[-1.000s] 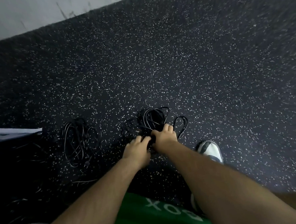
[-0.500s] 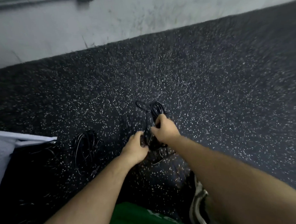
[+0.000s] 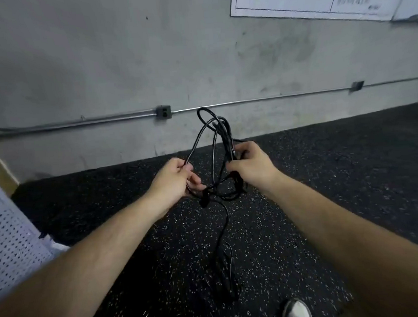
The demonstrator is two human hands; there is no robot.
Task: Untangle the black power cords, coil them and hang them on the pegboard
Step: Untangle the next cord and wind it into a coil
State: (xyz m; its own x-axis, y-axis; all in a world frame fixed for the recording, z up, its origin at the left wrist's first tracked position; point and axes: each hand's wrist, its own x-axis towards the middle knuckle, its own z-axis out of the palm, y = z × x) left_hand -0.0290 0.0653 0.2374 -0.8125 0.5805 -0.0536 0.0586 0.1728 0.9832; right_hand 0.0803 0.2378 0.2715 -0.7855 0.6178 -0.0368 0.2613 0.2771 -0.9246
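Both hands are raised in front of the body and closed on the same black power cord (image 3: 216, 136), which is clear of the speckled floor (image 3: 339, 179) except possibly at its lowest end. Left hand (image 3: 173, 179): fingers curled, pinching what appears to be a single strand that rises from the fist toward the top of the loops. Right hand (image 3: 251, 165): fingers and thumb wrapped round a bunch of several strands; the exact number cannot be determined. The cord lies between the two hands, touching both. Its long axis runs roughly vertical: tangled loops stand above the knuckles against the grey wall (image 3: 99, 67), crossed strands sag just below the hands round a dark lump that may be a plug (image 3: 204, 199), and a tail (image 3: 223, 245) hangs down between the forearms toward the floor; whether its end touches down cannot be determined. Judgement: the untangling step is in hand and no coil is formed. The right hand holds the bulk, so it is better placed to anchor, while the left hand, holding one strand, is better placed to draw that strand out sideways. A white perforated panel (image 3: 10, 244), probably the pegboard, lies at the far left, well apart from the cord and nearer the left arm.
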